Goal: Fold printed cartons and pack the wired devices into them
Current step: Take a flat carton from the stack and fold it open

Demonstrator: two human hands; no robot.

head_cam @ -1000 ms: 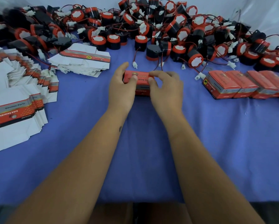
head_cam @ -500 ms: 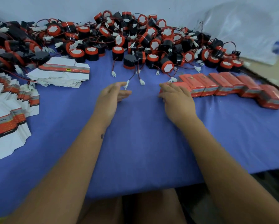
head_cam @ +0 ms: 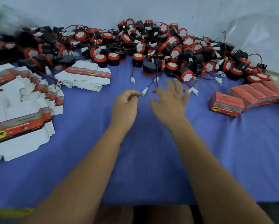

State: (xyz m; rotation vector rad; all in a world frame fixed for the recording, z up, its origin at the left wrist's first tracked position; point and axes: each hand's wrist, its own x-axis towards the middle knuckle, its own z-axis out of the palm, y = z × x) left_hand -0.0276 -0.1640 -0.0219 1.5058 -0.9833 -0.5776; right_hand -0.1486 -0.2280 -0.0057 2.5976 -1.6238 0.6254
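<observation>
My left hand point(head_cam: 125, 105) curls, fingertips pinching at a white wire connector point(head_cam: 145, 91), though blur hides the exact contact. My right hand point(head_cam: 169, 101) hovers beside it, fingers spread and holding nothing. Flat printed cartons point(head_cam: 21, 120) lie left, packed cartons point(head_cam: 226, 104) right. Beyond, the black-and-red wired devices point(head_cam: 151, 46) are heaped across the blue cloth point(head_cam: 151, 151).

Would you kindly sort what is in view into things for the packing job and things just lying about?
For the job: wired devices, flat cartons, packed cartons, white connector at the left hand.
Lying about: clear plastic sheet, blue cloth.
</observation>
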